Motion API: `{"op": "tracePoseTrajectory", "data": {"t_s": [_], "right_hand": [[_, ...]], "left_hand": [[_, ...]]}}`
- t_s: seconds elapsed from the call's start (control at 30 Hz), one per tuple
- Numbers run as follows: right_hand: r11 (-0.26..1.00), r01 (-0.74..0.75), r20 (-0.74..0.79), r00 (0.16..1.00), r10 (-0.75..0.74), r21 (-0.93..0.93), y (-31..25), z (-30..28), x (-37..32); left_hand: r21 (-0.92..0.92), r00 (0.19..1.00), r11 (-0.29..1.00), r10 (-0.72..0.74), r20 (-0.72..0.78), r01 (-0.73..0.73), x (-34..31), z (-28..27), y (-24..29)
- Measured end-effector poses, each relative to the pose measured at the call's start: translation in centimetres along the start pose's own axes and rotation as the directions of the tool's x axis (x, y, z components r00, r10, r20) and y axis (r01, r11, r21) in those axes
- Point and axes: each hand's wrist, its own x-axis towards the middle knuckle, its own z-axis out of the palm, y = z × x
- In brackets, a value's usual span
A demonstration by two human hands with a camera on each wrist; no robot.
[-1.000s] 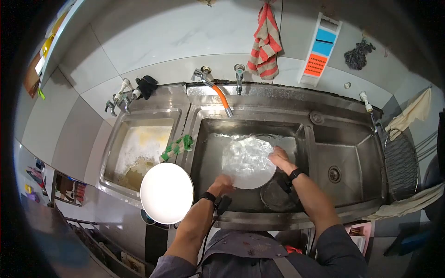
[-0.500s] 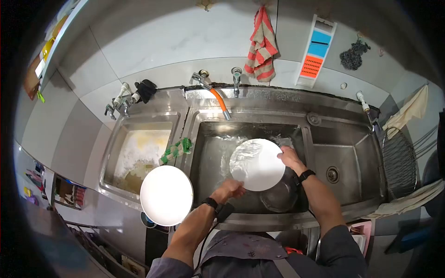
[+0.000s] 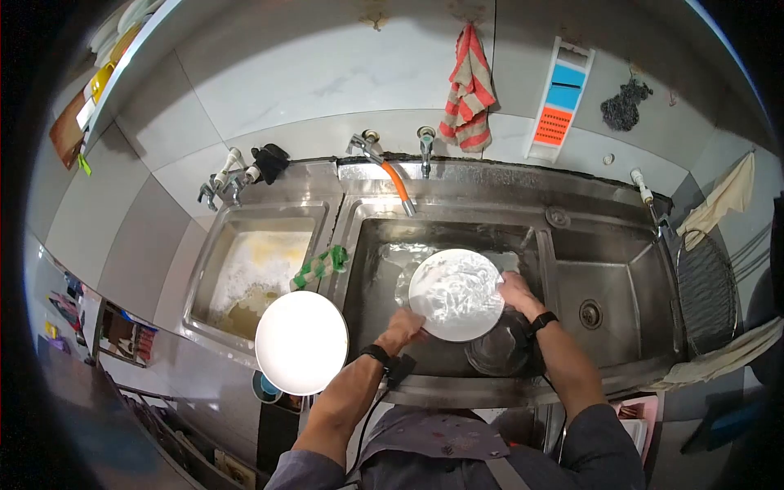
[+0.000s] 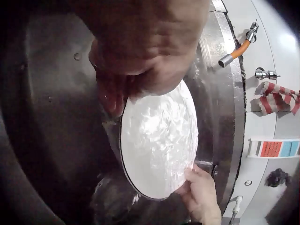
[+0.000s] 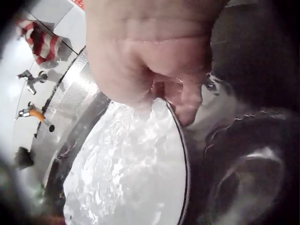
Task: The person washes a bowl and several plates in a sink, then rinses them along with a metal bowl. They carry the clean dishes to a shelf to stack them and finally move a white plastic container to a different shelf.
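Note:
A round white plate (image 3: 457,296) lies level in the water of the middle sink basin, with rippling water over its face. My left hand (image 3: 403,327) grips its near-left rim, thumb over the top and fingers beneath. At the plate's right rim, my right hand (image 3: 518,291) pinches the edge, as the right wrist view shows with the thumb on the face and fingers (image 5: 190,105) curled under. Beneath and right of the plate, a dark round bowl-like vessel (image 3: 500,347) sits underwater. Another white plate (image 3: 301,343) rests on the ledge left of my left forearm.
A faucet with an orange hose (image 3: 395,184) hangs over the basin's back edge. The left basin (image 3: 200,302) holds foamy water, and a green checked cloth (image 3: 318,268) lies on the divider. To the right is a basin with a drain (image 3: 590,314), then a wire rack (image 3: 706,286).
The plate has risen from a splash-covered position and shifted slightly right, then dipped so water ripples over it again. Both hands have kept hold of its rim.

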Motion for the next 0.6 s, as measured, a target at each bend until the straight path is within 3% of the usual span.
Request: {"op": "tracePoseTrajectory", "data": {"t_s": [0.13, 0.17, 0.23, 0.3, 0.37, 0.5, 0.57, 0.6], "right_hand": [[0.997, -0.001, 0.07, 0.998, -0.005, 0.081, -2.5, -4.1, -2.7], [0.982, 0.117, -0.014, 0.993, -0.116, 0.146, -2.8, -4.7, -3.3], [0.985, 0.118, 0.023, 0.992, -0.122, 0.129, -2.9, -6.6, -3.3], [0.987, 0.114, 0.057, 0.991, -0.121, 0.111, -3.0, -8.5, -3.3], [0.988, 0.153, 0.028, 0.988, -0.152, -0.036, -3.7, -10.7, -3.5], [0.991, 0.13, 0.012, 0.991, -0.13, 0.003, -9.5, -15.2, -9.0], [0.961, 0.069, 0.003, 0.997, -0.072, 0.266, -9.8, -16.4, -9.5], [0.963, 0.073, 0.004, 0.997, -0.077, 0.258, -10.8, -17.1, -10.1]], "left_hand": [[0.019, 0.993, 0.999, 0.041, 0.111, -0.043, -3.0, -0.3, 1.8], [-0.02, 0.992, 1.0, -0.012, 0.129, 0.014, -4.5, 0.0, 2.9], [-0.063, 0.988, 0.995, -0.062, 0.143, 0.071, -5.2, 0.7, 3.1], [-0.233, 0.941, 0.967, -0.017, 0.338, 0.101, -4.6, 1.5, 2.3], [-0.299, 0.922, 0.943, -0.02, 0.386, 0.145, -5.8, 2.2, 3.0], [-0.39, 0.834, 0.878, -0.019, 0.552, 0.278, -7.1, 3.7, 3.6], [-0.389, 0.815, 0.869, -0.027, 0.579, 0.305, -8.1, 4.7, 4.0], [-0.386, 0.797, 0.861, -0.036, 0.603, 0.331, -9.1, 4.8, 4.6]]}}
